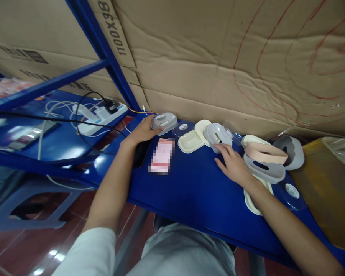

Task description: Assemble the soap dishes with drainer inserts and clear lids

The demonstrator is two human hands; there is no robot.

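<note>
At the back left of the blue table, my left hand [145, 132] is closed around the near end of a translucent grey oval plastic case [167, 119], thumb in front and fingers behind. My right hand [234, 165] has its fingers apart, and its fingertips touch the near edge of a light grey oval plastic shell [217, 132] with a slot in it. Between the hands lie cream oval plastic pieces [191, 142] and a clear piece with a round label [183, 128]. Right of my right hand sit a slotted grey shell [266, 170] and a peach plastic ring [267, 152].
A phone with a lit, blurred screen [162, 155] lies on the blue table [184, 195]. Cardboard [189, 57] walls the back, and a taped brown box [330, 188] stands at right. A power strip [103, 119] with tangled cables sits left, behind the blue frame [94, 38].
</note>
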